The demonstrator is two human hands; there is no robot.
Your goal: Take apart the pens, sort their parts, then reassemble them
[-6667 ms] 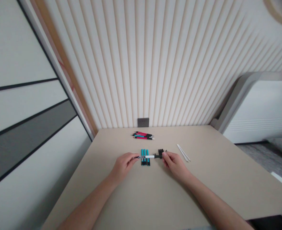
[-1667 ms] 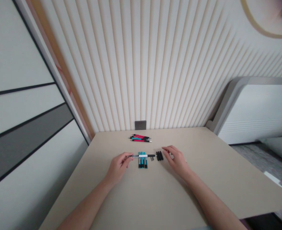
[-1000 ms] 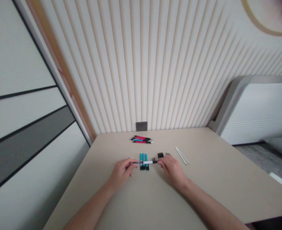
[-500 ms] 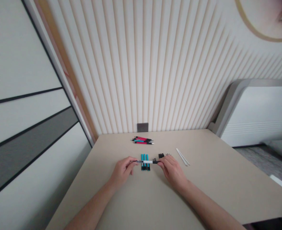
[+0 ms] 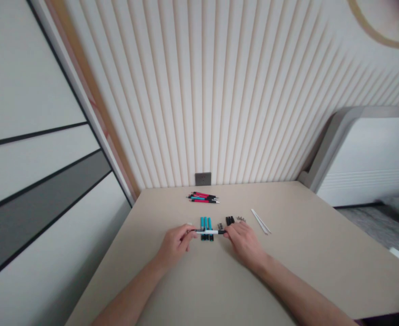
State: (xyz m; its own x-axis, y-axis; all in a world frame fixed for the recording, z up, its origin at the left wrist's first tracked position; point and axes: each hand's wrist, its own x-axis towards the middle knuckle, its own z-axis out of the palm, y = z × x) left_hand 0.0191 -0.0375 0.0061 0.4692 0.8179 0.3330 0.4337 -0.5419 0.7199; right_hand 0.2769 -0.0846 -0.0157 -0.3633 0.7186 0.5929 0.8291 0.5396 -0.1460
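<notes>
Between my two hands a white and black pen (image 5: 211, 232) is held level above the table. My left hand (image 5: 176, 242) pinches its left black end, and my right hand (image 5: 245, 240) pinches the black end on the right. Just behind the pen lie several turquoise pen barrels (image 5: 206, 222) with black lower parts, partly covered by it. Small grey parts (image 5: 220, 226) and short black tubes (image 5: 230, 220) rest near my right fingers. Tiny metal pieces (image 5: 241, 219) lie just beyond that hand. Small pale bits (image 5: 189, 224) show behind my left fingers.
Red, black and turquoise pens (image 5: 203, 198) lie in a pile at the back of the beige table (image 5: 199, 280). Thin white refills (image 5: 261, 222) lie on the right. A dark wall socket (image 5: 203, 179) sits behind the table, and a headboard (image 5: 365, 158) stands at the right.
The pen stays between both hands, shifted slightly toward me relative to the turquoise barrels. The camera view has moved a little, and more of the small metal pieces shows.
</notes>
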